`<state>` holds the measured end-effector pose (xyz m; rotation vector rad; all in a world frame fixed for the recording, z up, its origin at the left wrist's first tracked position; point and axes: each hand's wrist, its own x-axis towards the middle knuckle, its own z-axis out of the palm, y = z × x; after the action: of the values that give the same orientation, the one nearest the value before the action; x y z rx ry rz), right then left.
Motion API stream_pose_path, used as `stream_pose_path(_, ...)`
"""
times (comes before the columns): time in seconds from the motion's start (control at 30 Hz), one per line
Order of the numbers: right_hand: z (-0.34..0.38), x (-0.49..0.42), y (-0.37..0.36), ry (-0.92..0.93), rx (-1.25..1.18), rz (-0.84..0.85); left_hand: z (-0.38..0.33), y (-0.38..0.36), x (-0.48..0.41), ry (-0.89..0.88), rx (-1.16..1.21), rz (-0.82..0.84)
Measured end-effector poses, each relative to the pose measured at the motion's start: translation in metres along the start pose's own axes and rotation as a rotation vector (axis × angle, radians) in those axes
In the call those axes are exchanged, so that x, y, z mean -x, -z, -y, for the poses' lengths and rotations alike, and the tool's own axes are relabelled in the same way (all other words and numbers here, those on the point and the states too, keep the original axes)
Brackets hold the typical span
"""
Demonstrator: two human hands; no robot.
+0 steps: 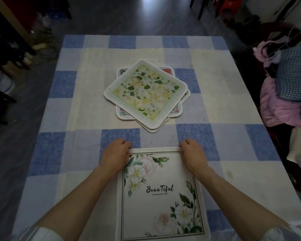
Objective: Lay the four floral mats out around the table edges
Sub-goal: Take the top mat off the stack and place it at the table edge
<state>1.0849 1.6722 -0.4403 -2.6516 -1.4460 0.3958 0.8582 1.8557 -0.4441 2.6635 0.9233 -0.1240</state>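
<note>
A white floral mat printed with "Beautiful" lies flat at the near edge of the table. My left hand pinches its far left corner and my right hand pinches its far right corner, fingers curled over the edge. In the middle of the table sits a stack of other floral mats, the top one with yellow flowers and green leaves, turned at an angle to the ones below it. Only the corners of the lower mats show.
The table carries a blue, lavender and cream checked cloth. A heap of pink and blue clothing lies off the right side. Dark furniture and clutter stand on the floor at the left.
</note>
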Motion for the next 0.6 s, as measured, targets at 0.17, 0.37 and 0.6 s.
stream_pose_path(0.17, -0.002, -0.005, 0.001, -0.001, -0.013, -0.006, -0.005, 0.002, 0.0, 0.051, -0.011, -0.029)
stream_pose_path(0.37, -0.004, -0.011, 0.008, 0.035, -0.067, -0.079, -0.008, 0.014, -0.001, 0.035, -0.005, -0.065)
stream_pose_path(0.6, -0.004, -0.031, 0.019, 0.035, -0.124, -0.14, -0.009, 0.025, -0.019, 0.016, -0.034, -0.184)
